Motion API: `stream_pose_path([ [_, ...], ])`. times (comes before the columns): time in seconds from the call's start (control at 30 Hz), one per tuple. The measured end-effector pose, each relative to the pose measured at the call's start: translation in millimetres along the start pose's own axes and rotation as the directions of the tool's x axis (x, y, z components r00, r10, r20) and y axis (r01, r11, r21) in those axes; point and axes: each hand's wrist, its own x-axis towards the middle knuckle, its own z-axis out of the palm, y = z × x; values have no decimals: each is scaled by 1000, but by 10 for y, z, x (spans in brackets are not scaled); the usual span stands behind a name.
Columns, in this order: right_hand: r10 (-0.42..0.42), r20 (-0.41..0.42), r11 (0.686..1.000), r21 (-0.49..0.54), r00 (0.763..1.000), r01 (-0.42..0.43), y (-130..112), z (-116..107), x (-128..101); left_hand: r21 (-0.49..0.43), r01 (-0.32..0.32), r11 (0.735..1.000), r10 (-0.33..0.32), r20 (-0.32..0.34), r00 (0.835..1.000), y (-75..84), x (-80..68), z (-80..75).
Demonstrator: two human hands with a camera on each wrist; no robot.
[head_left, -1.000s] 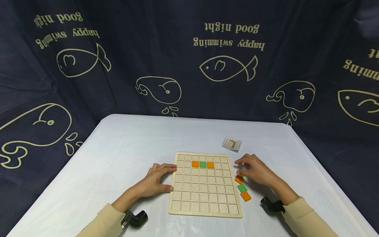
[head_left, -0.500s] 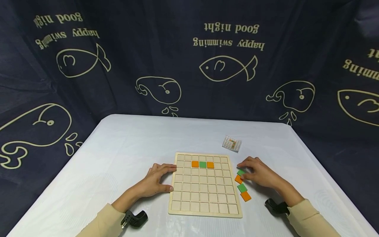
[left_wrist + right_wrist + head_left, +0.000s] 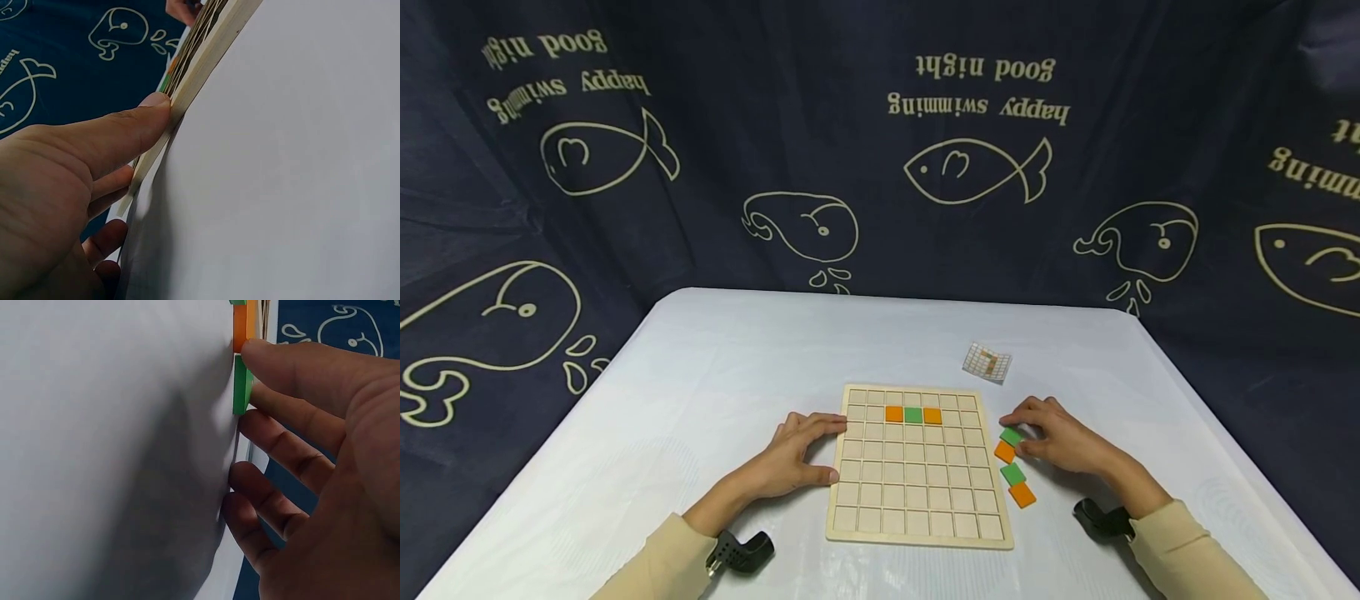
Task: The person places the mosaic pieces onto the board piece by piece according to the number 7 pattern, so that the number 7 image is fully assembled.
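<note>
A wooden grid board (image 3: 917, 492) lies on the white table with an orange tile (image 3: 893, 413), a green tile (image 3: 913, 414) and another orange tile (image 3: 932, 415) set side by side in its second row. My left hand (image 3: 808, 454) rests flat against the board's left edge; its thumb (image 3: 134, 119) presses the rim of the board (image 3: 200, 56). My right hand (image 3: 1037, 435) is just right of the board, thumb and forefinger pinching a loose green tile (image 3: 1011, 435) that lies on the table. The right wrist view shows the thumb (image 3: 275, 356) on that green tile (image 3: 242, 387), beside an orange tile (image 3: 241, 328).
Three more loose tiles lie in a line by the board's right edge: orange (image 3: 1004, 452), green (image 3: 1012, 473), orange (image 3: 1022, 494). A small pattern card (image 3: 987, 362) lies beyond the right hand. Dark printed cloth hangs around the table.
My right hand slid a little toward me and lowered its fingers onto the green tile. The left hand and the board stayed where they were.
</note>
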Motion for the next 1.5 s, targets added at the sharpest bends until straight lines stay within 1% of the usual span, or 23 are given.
stream_pose_path([
  [0.27, 1, 5, 1000, -12, 1000, -1, 32, -6, -13, 7, -27, 1000, 27, -8, 1000, 2, 9, -3],
  [0.5, 9, -10, 1000, -11, 1000, -9, 41, -14, -34, 12, -23, 1000, 23, -8, 1000, 6, 9, -5],
  [0.67, 14, -36, 1000, -18, 999, -15, 52, -12, -54, 15, -23, 1000, 23, -17, 1000, 7, 9, -4],
  [1.17, 40, -84, 999, -11, 996, -41, 136, 32, -96, 5, -26, 1000, 26, -12, 1000, -6, -2, 3],
  [1.5, 31, -103, 999, -23, 994, -34, 148, 43, -110, 10, -27, 1000, 27, -15, 1000, 3, -4, 1],
])
